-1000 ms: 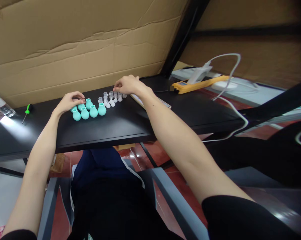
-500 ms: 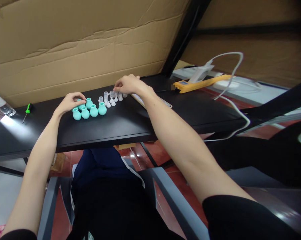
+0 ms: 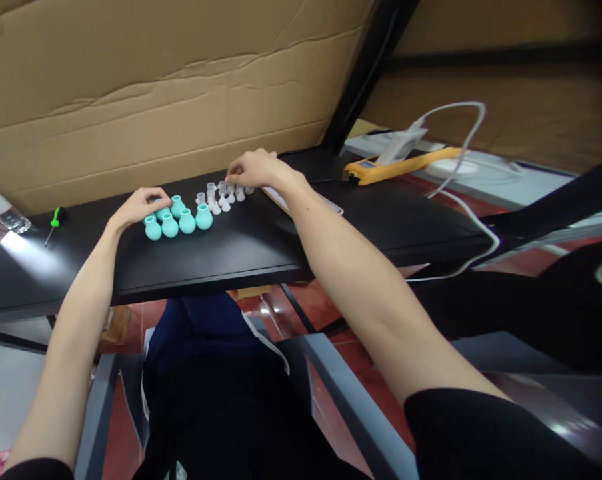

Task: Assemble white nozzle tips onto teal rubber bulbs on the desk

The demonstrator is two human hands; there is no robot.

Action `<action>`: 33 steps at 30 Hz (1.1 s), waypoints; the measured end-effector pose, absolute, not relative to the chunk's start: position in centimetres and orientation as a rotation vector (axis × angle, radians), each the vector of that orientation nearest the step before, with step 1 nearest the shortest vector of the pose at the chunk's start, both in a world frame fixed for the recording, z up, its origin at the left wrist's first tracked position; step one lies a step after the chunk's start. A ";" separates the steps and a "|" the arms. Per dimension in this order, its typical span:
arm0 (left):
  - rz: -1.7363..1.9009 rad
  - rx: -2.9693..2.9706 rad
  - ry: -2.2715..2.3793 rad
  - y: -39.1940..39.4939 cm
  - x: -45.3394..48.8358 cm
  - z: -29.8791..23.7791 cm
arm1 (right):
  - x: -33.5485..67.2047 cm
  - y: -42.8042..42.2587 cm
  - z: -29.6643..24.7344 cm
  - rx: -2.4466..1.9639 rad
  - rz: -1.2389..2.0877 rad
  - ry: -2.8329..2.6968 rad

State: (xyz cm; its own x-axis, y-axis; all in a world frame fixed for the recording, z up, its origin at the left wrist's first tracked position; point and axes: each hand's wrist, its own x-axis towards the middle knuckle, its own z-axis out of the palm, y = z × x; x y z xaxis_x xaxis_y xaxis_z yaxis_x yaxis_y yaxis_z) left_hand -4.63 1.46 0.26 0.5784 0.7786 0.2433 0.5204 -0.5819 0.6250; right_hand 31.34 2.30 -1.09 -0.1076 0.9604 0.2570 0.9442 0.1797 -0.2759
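Several turquoise squeeze bulbs (image 3: 187,221) with open round necks stand in rows on the black table. My left hand (image 3: 139,207) bends over the back-left of the group, thumb and fingers around a turquoise bulb (image 3: 161,209) that they partly hide. To the right stand several small clear plastic pieces with cup-like tops and flared bases (image 3: 223,195). My right hand (image 3: 253,168) reaches over their far end, fingers bent down and together at one clear piece. The hand covers part of that row, so the fingertip contact is hard to see.
A phone-like flat slab (image 3: 325,202) lies under my right forearm. A green-handled screwdriver (image 3: 55,219) and a water bottle (image 3: 3,208) are at the left. On the right are a yellow power strip (image 3: 395,168) and a white cable (image 3: 473,210). Cardboard (image 3: 181,87) rises behind the table.
Almost nothing differs. The whole view has shifted very slightly, and both hands stay at the same bulbs and clear pieces.
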 end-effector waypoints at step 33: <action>0.657 2.352 1.096 0.9 -3.9 0.7 | 31.5 2.2 -1.1 -1.801 0.061 -2.127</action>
State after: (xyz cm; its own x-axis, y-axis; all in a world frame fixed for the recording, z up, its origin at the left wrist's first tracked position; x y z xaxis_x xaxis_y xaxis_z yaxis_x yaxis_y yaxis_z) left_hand -3.90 0.92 0.69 0.5685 0.7914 0.2247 0.5710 -0.5762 0.5847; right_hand 31.46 2.24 -1.14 -0.1293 0.9629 0.2368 0.9479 0.1901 -0.2558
